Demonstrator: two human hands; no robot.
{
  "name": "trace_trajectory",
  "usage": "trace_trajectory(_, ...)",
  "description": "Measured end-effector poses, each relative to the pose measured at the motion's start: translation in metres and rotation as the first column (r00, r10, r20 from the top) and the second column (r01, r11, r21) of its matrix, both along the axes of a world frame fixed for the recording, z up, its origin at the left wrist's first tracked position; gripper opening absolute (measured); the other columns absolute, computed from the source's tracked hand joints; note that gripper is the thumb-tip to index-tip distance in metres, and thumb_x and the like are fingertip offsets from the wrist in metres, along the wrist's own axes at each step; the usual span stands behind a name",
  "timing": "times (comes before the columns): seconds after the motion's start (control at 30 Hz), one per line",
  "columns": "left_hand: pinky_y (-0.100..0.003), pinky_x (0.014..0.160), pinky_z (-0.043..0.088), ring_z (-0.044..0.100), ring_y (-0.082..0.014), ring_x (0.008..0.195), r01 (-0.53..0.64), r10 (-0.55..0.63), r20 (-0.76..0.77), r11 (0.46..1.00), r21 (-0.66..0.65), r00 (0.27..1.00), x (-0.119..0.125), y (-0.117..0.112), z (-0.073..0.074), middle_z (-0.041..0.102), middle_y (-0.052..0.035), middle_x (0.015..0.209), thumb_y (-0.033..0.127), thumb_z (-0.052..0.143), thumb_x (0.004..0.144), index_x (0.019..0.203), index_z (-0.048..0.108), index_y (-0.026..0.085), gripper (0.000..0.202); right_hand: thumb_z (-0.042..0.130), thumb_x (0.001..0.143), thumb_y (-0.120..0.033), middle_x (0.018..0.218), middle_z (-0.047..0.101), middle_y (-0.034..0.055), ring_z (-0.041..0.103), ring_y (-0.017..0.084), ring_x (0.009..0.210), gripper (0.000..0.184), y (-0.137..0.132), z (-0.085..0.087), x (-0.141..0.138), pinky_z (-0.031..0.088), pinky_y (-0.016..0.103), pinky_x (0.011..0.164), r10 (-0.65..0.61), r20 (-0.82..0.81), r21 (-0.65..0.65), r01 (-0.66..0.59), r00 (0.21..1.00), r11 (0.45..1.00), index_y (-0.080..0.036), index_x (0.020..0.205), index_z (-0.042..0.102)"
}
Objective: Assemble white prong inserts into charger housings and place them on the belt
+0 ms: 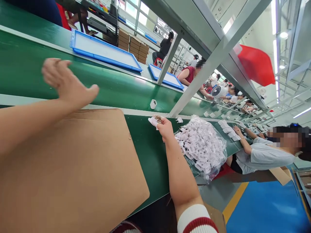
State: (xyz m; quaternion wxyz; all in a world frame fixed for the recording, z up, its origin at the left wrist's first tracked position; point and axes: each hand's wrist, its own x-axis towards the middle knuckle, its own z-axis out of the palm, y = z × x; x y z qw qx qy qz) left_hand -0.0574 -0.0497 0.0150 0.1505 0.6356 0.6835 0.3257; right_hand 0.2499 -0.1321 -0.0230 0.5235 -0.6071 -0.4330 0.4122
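My left hand (66, 82) reaches over the green conveyor belt (21, 64), thumb apart from the fingers and nothing held; the fingers are slightly blurred. In my right hand (166, 129), between thumb and fingers, is a white plastic plug part (153, 121) with some brownish metal beside it, too small to make out. On the belt just beyond stands a white charger housing (153, 104). A loose white plug piece (179, 120) lies to the right of my right hand. Beside my right forearm, a clear plastic bag (220, 142) is heaped with white plug parts (198, 144).
A large cardboard piece (73, 171) covers the near left of the green table (148, 152). Blue-rimmed trays (104, 51) lie beyond the belt. A slanted metal post (191, 87) rises ahead. A co-worker (264, 155) sits on the right by white pieces (229, 131).
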Motion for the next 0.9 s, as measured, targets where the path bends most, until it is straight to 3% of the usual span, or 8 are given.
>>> trace_trajectory(0.1, -0.052, 0.13, 0.019, 0.019, -0.0398, 0.159, 0.152, -0.156, 0.013, 0.975, 0.163, 0.988, 0.035, 0.015, -0.002, 0.018, -0.0088, 0.173, 0.078, 0.052, 0.092, 0.159, 0.035, 0.012, 0.095, 0.08, 0.064, -0.014, 0.103, 0.084, 0.0033, 0.078, 0.022, 0.105, 0.039, -0.002, 0.0, -0.002, 0.059, 0.026, 0.078, 0.017, 0.023, 0.003, -0.017, 1.0, 1.0, -0.021, 0.102, 0.082)
trace_trajectory(0.27, -0.052, 0.12, 0.038, 0.043, -0.0452, 0.148, 0.387, -0.388, -0.036, 0.921, -0.045, 0.921, 0.113, 0.055, -0.016, 0.056, -0.0202, 0.156, 0.074, 0.06, 0.083, 0.139, 0.067, 0.011, 0.085, 0.089, 0.059, -0.022, 0.101, 0.085, 0.0042, 0.079, 0.023, 0.101, 0.039, -0.004, 0.003, -0.003, 0.057, 0.025, 0.072, 0.023, -0.056, -0.02, -0.024, 0.998, 1.0, -0.021, 0.097, 0.082)
trace_trajectory(0.37, -0.052, 0.114, 0.046, 0.052, -0.047, 0.141, 0.393, -0.397, -0.008, 0.912, -0.12, 0.918, 0.155, 0.065, -0.018, 0.062, -0.0273, 0.149, 0.079, 0.074, 0.072, 0.137, 0.068, 0.01, 0.095, 0.09, 0.056, -0.021, 0.094, 0.084, 0.0039, 0.079, 0.021, 0.094, 0.039, -0.005, 0.003, -0.005, 0.054, 0.023, 0.066, 0.082, -0.136, -0.023, -0.086, 0.987, 0.996, -0.02, 0.094, 0.081)
trace_trajectory(0.5, -0.049, 0.109, 0.051, 0.057, -0.0478, 0.138, 0.241, -0.25, 0.001, 0.934, -0.263, 0.968, 0.182, 0.067, -0.017, 0.069, -0.028, 0.137, 0.077, 0.082, 0.071, 0.129, 0.072, 0.009, 0.09, 0.087, 0.057, -0.02, 0.09, 0.083, 0.0019, 0.078, 0.021, 0.095, 0.038, -0.007, 0.003, -0.008, 0.056, 0.024, 0.071, 0.139, -0.113, 0.005, -0.139, 0.984, 0.99, -0.021, 0.095, 0.082)
trace_trajectory(0.6, -0.047, 0.107, 0.052, 0.063, -0.0439, 0.133, 0.214, -0.218, 0.012, 0.944, -0.252, 0.976, 0.182, 0.066, -0.017, 0.072, -0.0252, 0.135, 0.057, 0.069, 0.09, 0.131, 0.073, 0.009, 0.064, 0.089, 0.058, -0.025, 0.091, 0.083, 0.0021, 0.077, 0.022, 0.097, 0.036, -0.008, 0.004, -0.009, 0.055, 0.025, 0.07, 0.141, -0.055, 0.007, -0.14, 0.989, 0.99, -0.022, 0.094, 0.084)
trace_trajectory(0.7, -0.039, 0.104, 0.053, 0.068, -0.0366, 0.125, 0.322, -0.322, 0.03, 0.927, -0.192, 0.946, 0.166, 0.055, -0.018, 0.074, -0.0173, 0.136, 0.043, 0.06, 0.093, 0.136, 0.072, 0.012, 0.054, 0.091, 0.058, -0.033, 0.09, 0.083, 0.0025, 0.075, 0.022, 0.094, 0.036, -0.009, 0.006, -0.008, 0.052, 0.024, 0.064, 0.08, -0.02, 0.057, -0.079, 0.997, 0.995, -0.021, 0.092, 0.086)
trace_trajectory(0.8, -0.033, 0.1, 0.053, 0.071, -0.0312, 0.118, 0.444, -0.444, 0.026, 0.889, -0.117, 0.896, 0.133, 0.028, -0.021, 0.078, -0.0084, 0.13, 0.044, 0.059, 0.089, 0.131, 0.077, 0.02, 0.051, 0.091, 0.061, -0.041, 0.091, 0.083, 0.0024, 0.073, 0.02, 0.087, 0.041, -0.009, 0.009, -0.007, 0.048, 0.023, 0.058, -0.005, 0.006, 0.119, 0.004, 1.0, 0.993, -0.021, 0.097, 0.087)
trace_trajectory(0.9, -0.033, 0.087, 0.055, 0.073, -0.0302, 0.101, 0.602, -0.601, 0.031, 0.797, -0.037, 0.798, 0.09, -0.015, -0.027, 0.081, -0.0058, 0.112, 0.057, 0.058, 0.086, 0.116, 0.082, 0.025, 0.05, 0.089, 0.066, -0.043, 0.094, 0.083, 0.0028, 0.07, 0.018, 0.078, 0.047, -0.012, 0.01, -0.015, 0.047, 0.024, 0.055, -0.006, 0.058, 0.127, -0.001, 0.998, 0.992, -0.02, 0.107, 0.087)
